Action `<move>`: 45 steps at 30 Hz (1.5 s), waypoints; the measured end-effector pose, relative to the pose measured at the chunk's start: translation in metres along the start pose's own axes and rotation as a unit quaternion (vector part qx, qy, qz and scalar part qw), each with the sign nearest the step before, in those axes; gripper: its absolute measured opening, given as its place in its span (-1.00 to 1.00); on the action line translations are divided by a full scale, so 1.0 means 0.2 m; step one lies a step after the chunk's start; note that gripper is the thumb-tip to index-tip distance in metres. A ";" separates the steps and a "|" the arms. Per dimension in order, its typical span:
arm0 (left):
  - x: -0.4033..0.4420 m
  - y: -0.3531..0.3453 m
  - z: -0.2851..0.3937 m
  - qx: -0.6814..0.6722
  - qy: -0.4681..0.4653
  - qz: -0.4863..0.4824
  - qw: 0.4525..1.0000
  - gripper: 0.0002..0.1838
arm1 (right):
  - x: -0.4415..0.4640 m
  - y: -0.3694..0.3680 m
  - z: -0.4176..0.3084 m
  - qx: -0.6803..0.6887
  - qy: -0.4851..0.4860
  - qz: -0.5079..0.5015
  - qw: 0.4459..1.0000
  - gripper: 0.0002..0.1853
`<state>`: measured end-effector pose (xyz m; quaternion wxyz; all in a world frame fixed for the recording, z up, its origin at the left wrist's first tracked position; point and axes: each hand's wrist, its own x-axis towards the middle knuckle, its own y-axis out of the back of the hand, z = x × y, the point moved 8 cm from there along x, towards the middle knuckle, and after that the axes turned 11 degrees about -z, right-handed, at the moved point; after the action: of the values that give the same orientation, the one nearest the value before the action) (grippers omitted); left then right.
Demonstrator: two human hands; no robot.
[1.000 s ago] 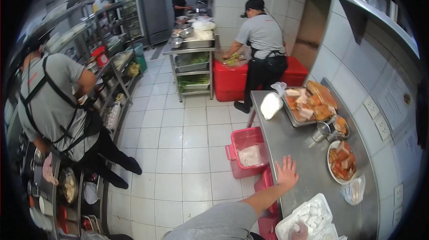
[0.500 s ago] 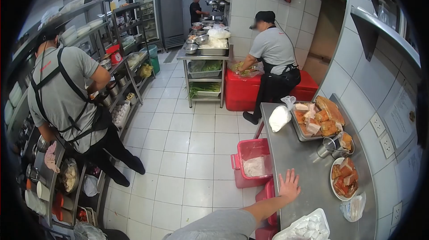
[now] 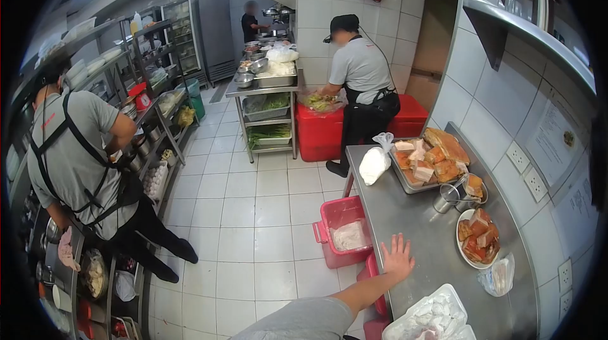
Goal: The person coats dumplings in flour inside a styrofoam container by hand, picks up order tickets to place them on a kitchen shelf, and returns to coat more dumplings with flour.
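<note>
My left hand (image 3: 398,257) lies palm down with fingers spread near the left edge of the steel table (image 3: 424,238). It holds nothing. Below it, at the bottom of the view, white powdery-looking pieces (image 3: 437,311) fill a white tray. To the hand's right stands a white dish of browned meat chunks (image 3: 479,238), with a clear plastic bag (image 3: 497,275) beside it. Farther up the table is a metal tray piled with browned, pork-like slabs (image 3: 446,143). A knotted bag of white stuff (image 3: 375,164) sits at the far left corner. My right hand is out of view.
Left of the table stands a pink tub (image 3: 326,238) with white powder inside. One person (image 3: 364,74) bends over a red cooler (image 3: 320,137); another (image 3: 82,156) works at the left shelves. Someone else is at the far counter. White floor tiles (image 3: 240,238) lie between.
The view has shifted slightly, so most things appear farther left and more of the white tray shows. My left hand stays on the table with its fingers spread.
</note>
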<state>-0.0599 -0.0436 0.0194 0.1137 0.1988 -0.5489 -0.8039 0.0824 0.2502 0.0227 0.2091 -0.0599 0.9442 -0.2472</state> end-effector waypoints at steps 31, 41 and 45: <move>-0.01 0.01 -0.02 -0.026 -0.005 -0.005 1.000 -0.32 | 0.00 0.00 0.00 -0.625 0.140 -0.182 0.747 -0.60; -0.01 0.00 -0.02 -0.034 -0.007 0.007 0.999 -0.32 | -0.05 -0.22 -0.20 -0.751 0.287 -0.104 0.586 -0.68; -0.03 0.02 -0.02 -0.038 -0.011 0.003 0.999 -0.32 | -0.06 -0.22 -0.13 -0.708 0.249 -0.121 0.649 -0.68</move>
<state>-0.0536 -0.0466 0.0231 0.1179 0.1841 -0.5200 -0.8257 0.0834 0.2264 0.0695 -0.1720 -0.2393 0.8329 0.4684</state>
